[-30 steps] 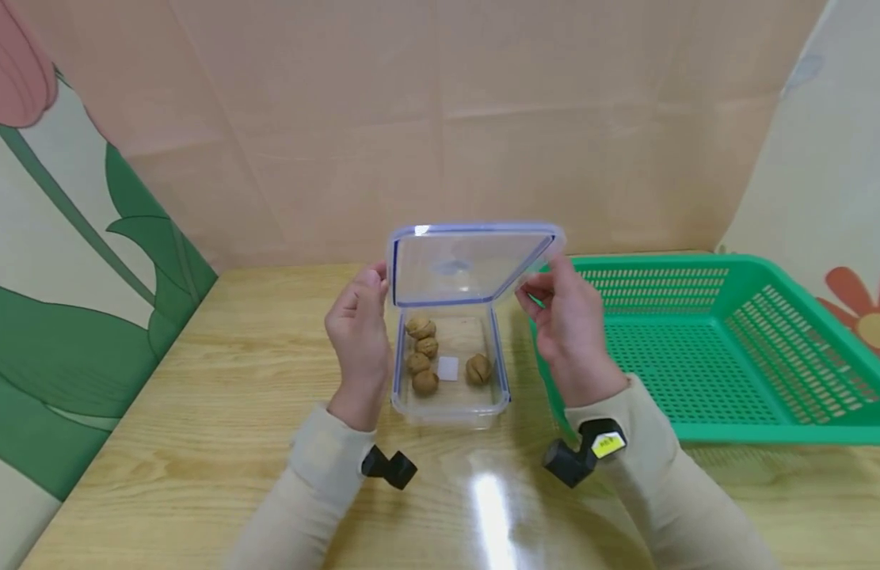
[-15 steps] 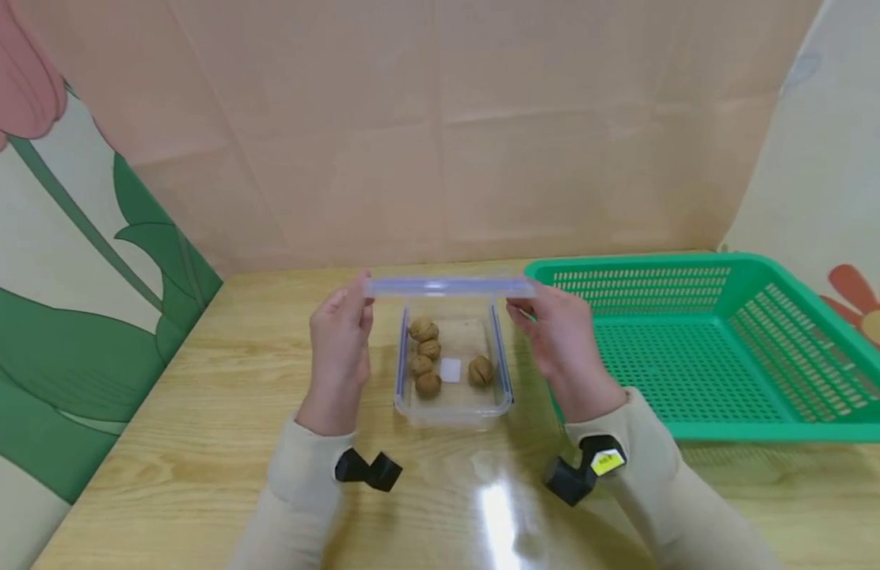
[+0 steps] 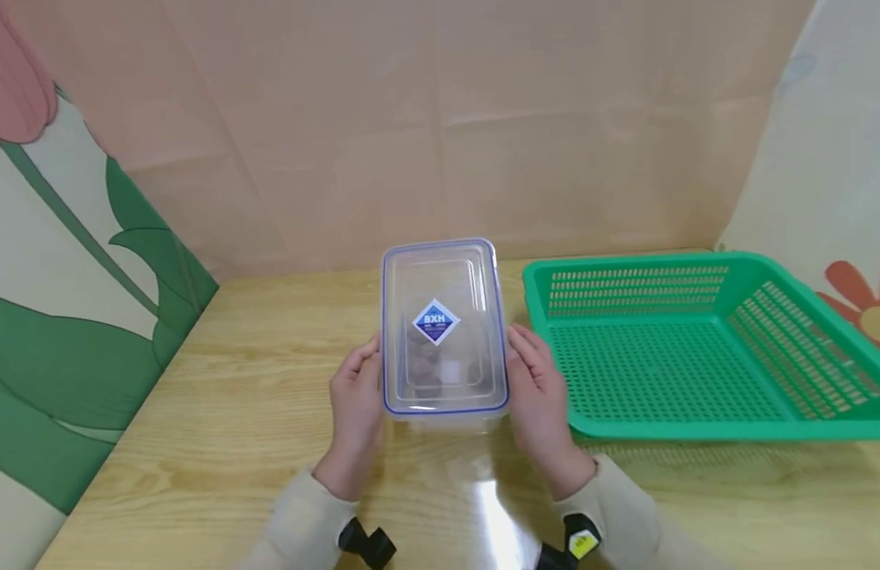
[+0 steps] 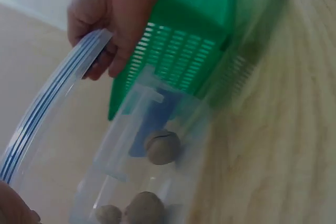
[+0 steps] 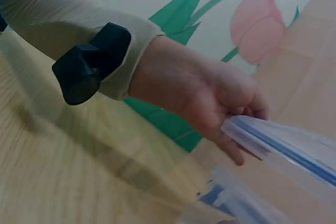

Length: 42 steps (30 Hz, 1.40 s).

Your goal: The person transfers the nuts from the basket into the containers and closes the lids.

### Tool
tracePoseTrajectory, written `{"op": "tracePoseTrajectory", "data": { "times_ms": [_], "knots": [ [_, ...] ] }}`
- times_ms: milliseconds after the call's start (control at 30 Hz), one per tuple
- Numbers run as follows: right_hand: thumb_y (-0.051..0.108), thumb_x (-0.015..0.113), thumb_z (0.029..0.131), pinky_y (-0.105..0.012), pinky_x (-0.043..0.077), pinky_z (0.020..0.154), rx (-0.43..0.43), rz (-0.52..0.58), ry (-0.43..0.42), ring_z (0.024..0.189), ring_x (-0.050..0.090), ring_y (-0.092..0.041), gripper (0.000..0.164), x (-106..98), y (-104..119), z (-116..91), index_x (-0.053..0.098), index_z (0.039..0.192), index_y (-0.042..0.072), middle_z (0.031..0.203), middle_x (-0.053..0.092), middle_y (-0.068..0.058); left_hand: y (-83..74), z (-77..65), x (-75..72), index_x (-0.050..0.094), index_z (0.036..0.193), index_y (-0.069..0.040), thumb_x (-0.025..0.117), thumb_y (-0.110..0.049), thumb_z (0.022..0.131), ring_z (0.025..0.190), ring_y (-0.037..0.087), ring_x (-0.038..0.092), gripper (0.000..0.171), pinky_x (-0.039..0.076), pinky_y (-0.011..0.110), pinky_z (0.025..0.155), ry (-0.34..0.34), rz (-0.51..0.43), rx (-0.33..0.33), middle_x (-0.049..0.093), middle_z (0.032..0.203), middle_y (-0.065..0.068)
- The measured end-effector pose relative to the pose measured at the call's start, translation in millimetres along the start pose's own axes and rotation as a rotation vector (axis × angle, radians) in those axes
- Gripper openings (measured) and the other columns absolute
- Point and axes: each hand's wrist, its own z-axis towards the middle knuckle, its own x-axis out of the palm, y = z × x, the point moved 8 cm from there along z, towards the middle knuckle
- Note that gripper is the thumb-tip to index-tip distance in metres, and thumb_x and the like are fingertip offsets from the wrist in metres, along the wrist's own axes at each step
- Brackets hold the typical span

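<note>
A clear plastic lid (image 3: 443, 273) with a blue seal and a diamond-shaped label lies over a clear food container (image 4: 100, 179) in the head view. Both wrist views show a gap between lid and container. My left hand (image 3: 357, 408) holds the lid's left edge, and my right hand (image 3: 541, 400) grips the opposite edge. Walnuts (image 4: 163, 148) rest in the container. Through the lid, from above, they show only dimly, along with a small white square (image 3: 450, 371).
A large green plastic basket (image 3: 696, 431) stands close on the right of my right hand. Underneath is a wood-grain table (image 3: 268, 412). A beige sheet (image 3: 440, 134) rises behind, and a flower-patterned panel (image 3: 62, 340) borders the left side.
The lid has gone from raised and tilted behind the container, through edge-on, to lying over it with its label up. Both hands have come nearer and lower with it.
</note>
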Motion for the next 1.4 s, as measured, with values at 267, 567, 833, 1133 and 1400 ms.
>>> {"op": "tracePoseTrajectory", "data": {
  "times_ms": [267, 567, 833, 1133, 1400],
  "knots": [
    [0.003, 0.038, 0.096, -0.040, 0.030, 0.109, 0.043, 0.073, -0.050, 0.133, 0.032, -0.022, 0.038, 8.6, -30.0, -6.7, 0.047, 0.133, 0.001, 0.143, 0.040, -0.013, 20.8, 4.2, -1.8, 0.060, 0.116, 0.004, 0.046, 0.000, 0.091, 0.099, 0.015, 0.061, 0.029, 0.054, 0.025, 0.079, -0.054, -0.049, -0.010, 0.062, 0.119, 0.016],
    [-0.002, 0.033, 0.095, -0.041, 0.024, 0.112, 0.086, 0.195, -0.048, 0.136, 0.027, -0.025, 0.040, 12.4, -48.7, -1.7, 0.041, 0.134, -0.008, 0.144, 0.036, -0.018, 35.9, 12.4, -0.8, 0.063, 0.112, 0.003, 0.049, 0.000, 0.090, 0.096, 0.017, 0.062, 0.027, 0.054, 0.028, 0.079, -0.067, -0.037, -0.054, 0.063, 0.115, 0.017],
    [-0.002, 0.035, 0.094, -0.041, 0.024, 0.112, 0.155, 0.182, -0.076, 0.135, 0.027, -0.029, 0.039, 12.3, -52.3, 4.8, 0.042, 0.132, -0.009, 0.143, 0.035, -0.022, 46.3, 18.5, -1.3, 0.060, 0.115, 0.007, 0.047, 0.004, 0.089, 0.102, 0.022, 0.059, 0.029, 0.052, 0.031, 0.086, -0.065, 0.028, -0.129, 0.060, 0.118, 0.024],
    [-0.002, 0.034, 0.094, -0.043, 0.026, 0.111, 0.256, 0.182, -0.105, 0.133, 0.029, -0.032, 0.040, 11.3, -66.0, 10.1, 0.041, 0.131, -0.013, 0.142, 0.036, -0.025, 56.1, 19.4, -0.1, 0.060, 0.112, 0.009, 0.049, 0.004, 0.088, 0.088, 0.014, 0.061, 0.027, 0.054, 0.026, 0.079, -0.057, 0.041, -0.193, 0.062, 0.112, 0.023],
    [-0.001, 0.035, 0.093, -0.043, 0.026, 0.111, 0.300, 0.179, -0.106, 0.132, 0.030, -0.032, 0.040, 11.1, -73.0, 11.1, 0.040, 0.130, -0.015, 0.140, 0.036, -0.028, 58.6, 19.4, -0.5, 0.060, 0.114, 0.008, 0.048, 0.004, 0.089, 0.102, 0.023, 0.060, 0.028, 0.051, 0.031, 0.087, -0.045, 0.057, -0.197, 0.059, 0.117, 0.024]
  ]
}}
